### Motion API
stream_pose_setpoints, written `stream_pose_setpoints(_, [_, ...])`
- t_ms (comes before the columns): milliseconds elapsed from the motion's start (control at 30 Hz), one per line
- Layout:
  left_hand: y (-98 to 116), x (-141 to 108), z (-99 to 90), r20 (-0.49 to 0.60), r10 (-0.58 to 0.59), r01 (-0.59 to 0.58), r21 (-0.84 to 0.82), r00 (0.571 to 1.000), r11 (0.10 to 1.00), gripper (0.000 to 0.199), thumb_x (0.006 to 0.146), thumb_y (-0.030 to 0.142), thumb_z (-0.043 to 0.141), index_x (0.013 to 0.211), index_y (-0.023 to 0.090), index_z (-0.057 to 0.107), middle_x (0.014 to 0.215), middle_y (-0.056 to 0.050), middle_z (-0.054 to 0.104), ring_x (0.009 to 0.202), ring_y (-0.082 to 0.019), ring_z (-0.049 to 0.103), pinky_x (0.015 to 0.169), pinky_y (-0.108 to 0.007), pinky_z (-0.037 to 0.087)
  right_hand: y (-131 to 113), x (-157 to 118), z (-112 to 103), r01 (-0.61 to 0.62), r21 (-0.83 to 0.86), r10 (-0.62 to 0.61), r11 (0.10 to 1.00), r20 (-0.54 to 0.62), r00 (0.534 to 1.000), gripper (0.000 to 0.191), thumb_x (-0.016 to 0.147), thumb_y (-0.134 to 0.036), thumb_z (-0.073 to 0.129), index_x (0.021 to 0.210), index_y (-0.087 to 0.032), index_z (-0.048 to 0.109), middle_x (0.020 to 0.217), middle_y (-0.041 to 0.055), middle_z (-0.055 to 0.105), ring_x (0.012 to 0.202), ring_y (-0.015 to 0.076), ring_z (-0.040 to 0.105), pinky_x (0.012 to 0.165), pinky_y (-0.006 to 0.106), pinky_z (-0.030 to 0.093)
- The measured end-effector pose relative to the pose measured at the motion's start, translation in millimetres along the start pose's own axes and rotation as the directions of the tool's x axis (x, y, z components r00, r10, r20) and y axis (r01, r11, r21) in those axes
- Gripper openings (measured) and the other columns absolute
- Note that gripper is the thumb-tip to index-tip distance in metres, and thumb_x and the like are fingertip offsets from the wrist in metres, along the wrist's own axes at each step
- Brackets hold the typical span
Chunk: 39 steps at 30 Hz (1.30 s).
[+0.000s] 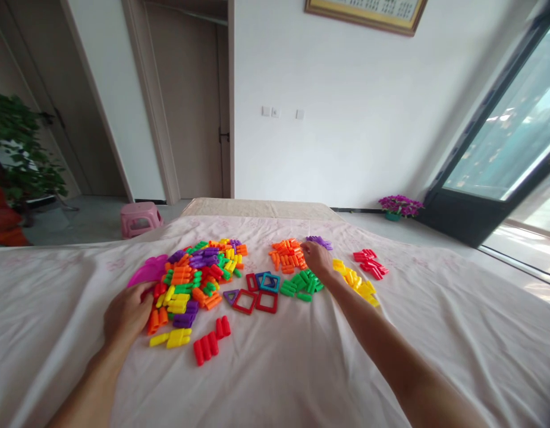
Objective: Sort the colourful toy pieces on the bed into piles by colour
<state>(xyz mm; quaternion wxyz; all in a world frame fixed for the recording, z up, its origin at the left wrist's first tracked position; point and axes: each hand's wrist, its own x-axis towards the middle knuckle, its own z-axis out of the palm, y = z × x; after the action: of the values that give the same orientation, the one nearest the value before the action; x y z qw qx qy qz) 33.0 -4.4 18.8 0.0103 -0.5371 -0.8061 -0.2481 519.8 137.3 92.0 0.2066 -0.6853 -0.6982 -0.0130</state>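
Across a pale cloth (pixel 275 368), a mixed heap (pixel 194 270) of colored pieces spreads at 9 to 10 o'clock from the flat frames (pixel 245 301). Your left hand (pixel 127 314) curls against its left edge; your right hand (pixel 318 259) reaches toward 2 o'clock. Each grip is partly curled, but whether it holds a piece cannot be told. Orange pieces (pixel 287 255) sit at 1, yellow pieces (pixel 357 282) and nearer green pieces (pixel 302 284) at 3, purple pieces (pixel 320 241) at 2; loose red pieces (pixel 207 348) lie at 7.

Pale draped cloth (pixel 301 368): multicoloured heap (pixel 192 276), single-colour clusters (pixel 304 284), flat open frames (pixel 268 290), magenta item (pixel 148 270).
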Motion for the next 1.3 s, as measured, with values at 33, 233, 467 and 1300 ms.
stream_pose_setpoints(33, [1,0,-0.3,-0.004,-0.001,0.001,0.000,1.000,1.000,0.044,0.093,0.032,0.039,0.120,0.018,0.070,0.121,-0.012,0.071,0.105,-0.028,0.065,0.084,-0.037,0.049,-13,-7,4,0.067,0.030,-0.068,0.997,0.018,0.998,0.033,0.095,-0.024,0.047,0.116,-0.026,0.072,0.119,0.0043,0.072,0.106,0.0197,0.065,0.084,0.025,0.045])
stream_pose_setpoints(233, [1,0,0.9,-0.016,-0.016,0.016,0.010,1.000,1.000,0.043,0.092,0.032,0.041,0.121,0.020,0.071,0.120,-0.010,0.072,0.109,-0.027,0.064,0.086,-0.035,0.048,-101,-51,22,0.385,0.210,-0.417,0.899,0.134,0.899,0.026,0.095,-0.028,0.054,0.113,-0.025,0.072,0.114,0.0027,0.073,0.103,0.0174,0.066,0.083,0.024,0.045])
stream_pose_setpoints(467, [2,0,0.5,-0.033,-0.013,0.014,0.013,0.999,1.000,0.041,0.092,0.032,0.044,0.119,0.022,0.072,0.122,-0.007,0.072,0.110,-0.025,0.065,0.085,-0.032,0.048,-177,-74,33,0.480,0.141,-0.500,0.866,0.215,0.839,0.031,0.096,-0.044,0.057,0.118,-0.025,0.068,0.114,0.0066,0.070,0.105,0.0210,0.065,0.083,0.028,0.045])
stream_pose_setpoints(1300, [5,-2,-1.9,-0.026,-0.047,0.047,0.019,0.999,0.999,0.042,0.092,0.034,0.042,0.120,0.023,0.071,0.120,-0.010,0.073,0.103,-0.026,0.066,0.081,-0.033,0.047,-36,-98,-4,0.185,-0.040,-0.183,0.982,0.055,0.982,0.036,0.095,-0.042,0.054,0.124,-0.028,0.068,0.127,0.0074,0.066,0.120,0.0279,0.052,0.099,0.040,0.036])
